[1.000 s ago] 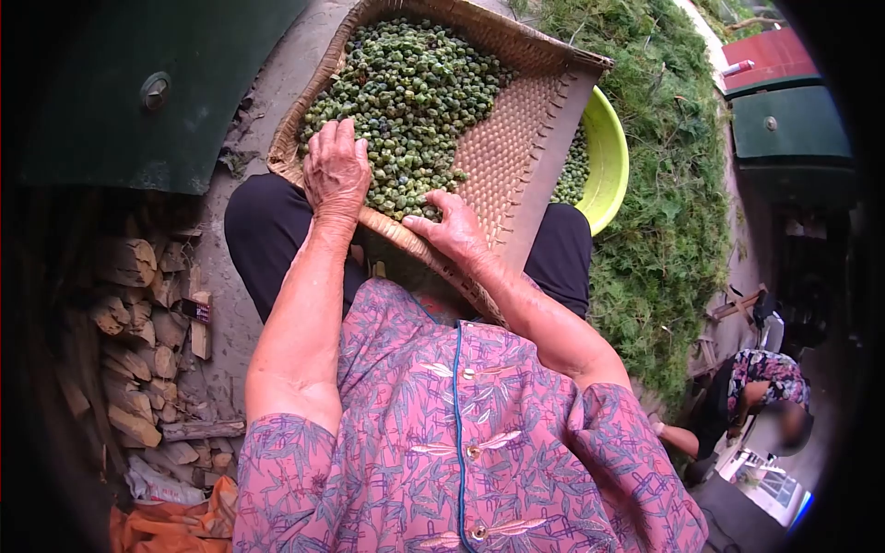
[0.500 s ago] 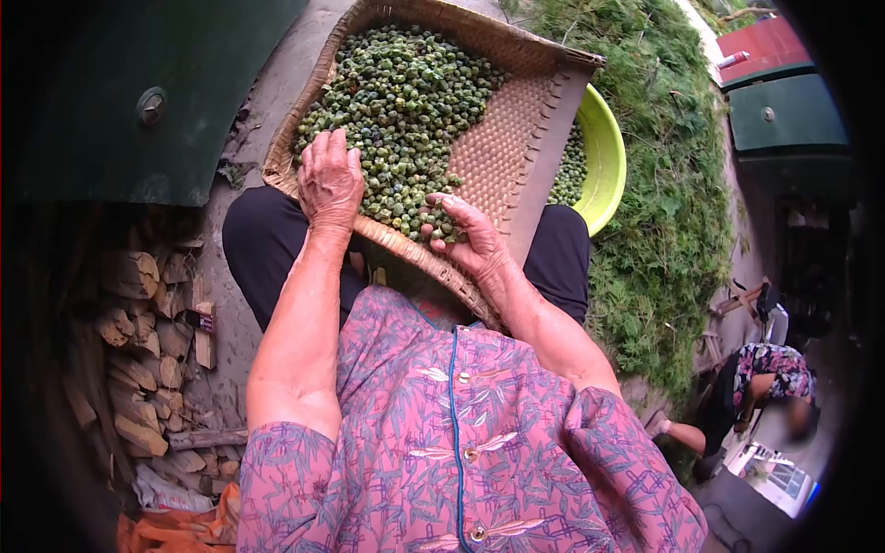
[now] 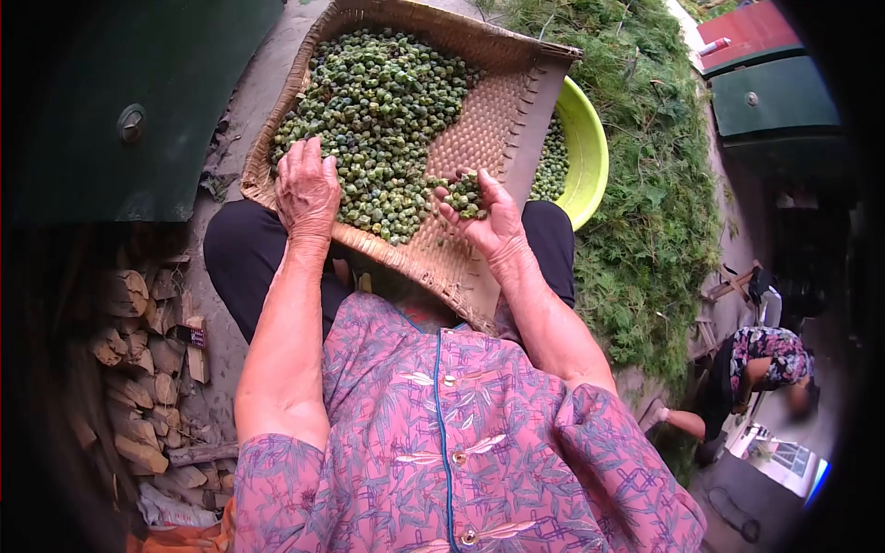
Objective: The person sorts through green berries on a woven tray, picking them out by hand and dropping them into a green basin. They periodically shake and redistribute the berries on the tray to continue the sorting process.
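A woven basket tray (image 3: pixel 475 124) with one open side lies across my lap, heaped with small green round fruits (image 3: pixel 378 101). My left hand (image 3: pixel 309 194) rests palm down on the fruits near the left front corner, fingers bent over them and fingertips partly hidden. Cupped in my right hand (image 3: pixel 493 217) is a handful of the green fruits (image 3: pixel 466 195), held palm up above the tray's bare weave. Beyond the open side stands a lime-green basin (image 3: pixel 590 152), partly covered by the tray, with more of the same fruits inside.
Leafy green branches (image 3: pixel 645 184) spread along the right. Split firewood (image 3: pixel 138 369) is stacked at the left, below a dark green panel (image 3: pixel 83 111). Another person (image 3: pixel 770 359) bends over something white at the lower right.
My right hand has lifted from the near edge of the heap, taking fruits with it and uncovering some weave. My left hand stays on the fruits. The whole view has shifted slightly.
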Demonstrator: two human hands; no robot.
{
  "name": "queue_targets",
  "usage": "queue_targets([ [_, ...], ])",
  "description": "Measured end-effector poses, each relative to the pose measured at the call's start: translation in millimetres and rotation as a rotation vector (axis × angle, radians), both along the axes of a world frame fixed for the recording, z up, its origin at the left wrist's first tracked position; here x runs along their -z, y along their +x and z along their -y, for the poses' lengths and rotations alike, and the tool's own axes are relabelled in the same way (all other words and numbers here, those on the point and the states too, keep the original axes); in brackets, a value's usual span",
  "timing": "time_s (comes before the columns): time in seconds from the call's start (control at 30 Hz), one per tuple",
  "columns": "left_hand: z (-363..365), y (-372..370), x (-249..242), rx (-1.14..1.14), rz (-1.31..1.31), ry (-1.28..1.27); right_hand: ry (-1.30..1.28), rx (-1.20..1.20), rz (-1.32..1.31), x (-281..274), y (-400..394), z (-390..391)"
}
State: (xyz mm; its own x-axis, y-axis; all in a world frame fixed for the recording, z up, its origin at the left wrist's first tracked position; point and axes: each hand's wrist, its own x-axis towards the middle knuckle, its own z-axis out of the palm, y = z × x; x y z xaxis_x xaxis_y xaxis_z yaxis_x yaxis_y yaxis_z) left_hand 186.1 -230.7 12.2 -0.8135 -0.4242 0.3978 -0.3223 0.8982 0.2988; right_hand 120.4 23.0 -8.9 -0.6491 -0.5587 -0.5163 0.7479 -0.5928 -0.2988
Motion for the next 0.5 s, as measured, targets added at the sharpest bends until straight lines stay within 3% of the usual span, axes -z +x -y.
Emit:
queue_targets([
  [0.03,0,0,0,0.000,0.005,0.003,0.071,0.053,0.015,-6,-5,-4],
  [0.2,1,1,1,-0.007,0.032,0.007,-0.043,0.214,-0.087,-6,-39,-54],
  [0.4,1,-1,4,-0.014,0.032,-0.001,0.369,0.558,-0.067,0,-70,-98],
  [0.5,1,0,2,-0.010,0.041,-0.002,0.357,0.667,-0.032,1,-79,-106],
])
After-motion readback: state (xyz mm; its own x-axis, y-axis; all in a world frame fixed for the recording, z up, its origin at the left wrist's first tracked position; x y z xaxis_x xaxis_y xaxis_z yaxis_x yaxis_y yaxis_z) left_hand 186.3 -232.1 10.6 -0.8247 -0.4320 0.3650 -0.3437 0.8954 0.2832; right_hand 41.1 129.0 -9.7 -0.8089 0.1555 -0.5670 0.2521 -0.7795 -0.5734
